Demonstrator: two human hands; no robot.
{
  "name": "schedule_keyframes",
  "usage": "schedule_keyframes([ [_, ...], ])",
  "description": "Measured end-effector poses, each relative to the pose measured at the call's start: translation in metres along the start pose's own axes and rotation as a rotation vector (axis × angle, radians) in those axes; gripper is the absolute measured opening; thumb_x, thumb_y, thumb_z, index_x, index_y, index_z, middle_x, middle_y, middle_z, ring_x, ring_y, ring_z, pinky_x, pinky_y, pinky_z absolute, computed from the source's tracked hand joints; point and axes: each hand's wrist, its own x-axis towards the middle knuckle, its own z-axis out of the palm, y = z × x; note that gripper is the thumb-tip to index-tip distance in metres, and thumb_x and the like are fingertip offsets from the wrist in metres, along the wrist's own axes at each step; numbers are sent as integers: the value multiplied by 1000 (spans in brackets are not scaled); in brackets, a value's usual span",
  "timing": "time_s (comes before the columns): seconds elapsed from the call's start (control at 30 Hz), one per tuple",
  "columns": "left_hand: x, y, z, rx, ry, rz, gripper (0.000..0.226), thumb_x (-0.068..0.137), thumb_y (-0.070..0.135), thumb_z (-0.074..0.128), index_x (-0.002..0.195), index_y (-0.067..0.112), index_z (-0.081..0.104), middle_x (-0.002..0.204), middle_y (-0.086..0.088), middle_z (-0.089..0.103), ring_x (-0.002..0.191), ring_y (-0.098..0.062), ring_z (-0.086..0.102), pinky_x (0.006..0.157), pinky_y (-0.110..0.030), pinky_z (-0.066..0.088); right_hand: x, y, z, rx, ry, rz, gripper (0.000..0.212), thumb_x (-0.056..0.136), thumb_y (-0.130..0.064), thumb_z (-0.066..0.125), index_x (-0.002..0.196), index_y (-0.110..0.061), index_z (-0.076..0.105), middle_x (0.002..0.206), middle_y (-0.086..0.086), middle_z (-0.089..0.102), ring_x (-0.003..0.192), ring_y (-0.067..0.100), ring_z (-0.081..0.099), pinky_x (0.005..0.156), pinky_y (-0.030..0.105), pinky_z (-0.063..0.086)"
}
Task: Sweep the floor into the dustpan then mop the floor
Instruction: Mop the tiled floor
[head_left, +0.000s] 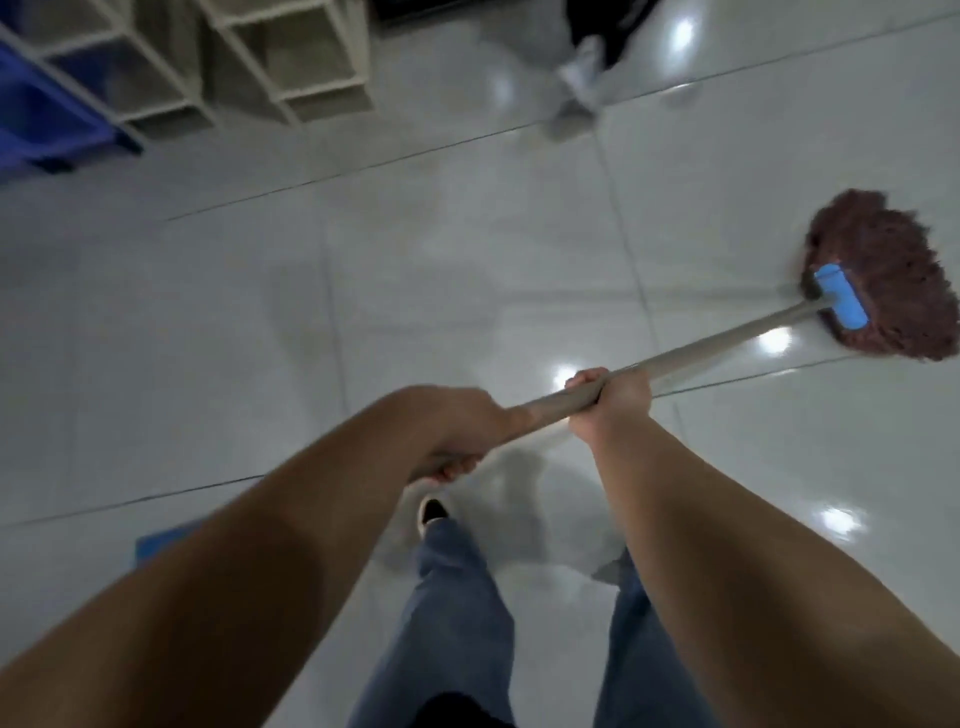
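I see the floor (467, 270) filling nearly the whole view: pale glossy tiles with dark grout lines and bright spots of reflected light. At the upper left stands a cream shelf unit (291, 57) with open cubbies, and beside it, at the left edge, a blue bin (41, 119). At the top, right of centre, is a blurred white and dark shape I cannot identify. My two bare forearms reach in from below, above legs in blue jeans (457, 623), and one dark shoe (431, 512) shows on the tile just under the left hand. A small blue patch (161, 543) lies on the floor behind the left forearm; I cannot tell what it is.

The mop (691, 353) runs up and to the right from my hands. Its grey handle crosses the middle of the view, and its reddish-brown string head (893, 270) lies spread on the floor at the right edge, clamped by a blue bracket (841, 304).

My left hand (457, 421) has its grip wrapped round the lower part of the handle, fingers curled underneath. My right hand (613, 397) has its grip closed round the handle just ahead of the left, knuckles up.
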Motion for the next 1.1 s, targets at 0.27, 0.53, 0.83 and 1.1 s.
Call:
schedule_keyframes([
  [0.27,-55,-202,-102,84,-92,-202,66,72,78,42,62,13,41,38,-1,45,30,-17,39,40,-16,38,-91,197,77,46,-112,147,34,99,-38,28,75,-14,32,27,0,39,23,13,40,37,13,37],
  [0.53,-48,-199,-120,163,-117,-233,63,85,68,33,67,9,45,34,0,45,28,-14,40,41,-17,41,-79,201,92,65,-42,245,39,99,-42,29,76,-12,35,59,3,36,21,13,39,40,15,39],
  [0.83,-16,-83,-128,220,-129,-204,65,84,70,33,67,8,45,33,1,45,26,-15,40,39,-18,42,-47,95,94,134,-28,206,39,98,-42,32,77,-10,37,63,4,39,29,15,41,39,15,42],
  [1.1,47,133,-53,244,-171,-72,64,85,68,33,71,8,49,30,2,48,25,-13,44,39,-18,44,9,-122,28,166,-20,78,26,100,-30,32,99,-5,41,64,14,50,53,22,49,55,32,46],
])
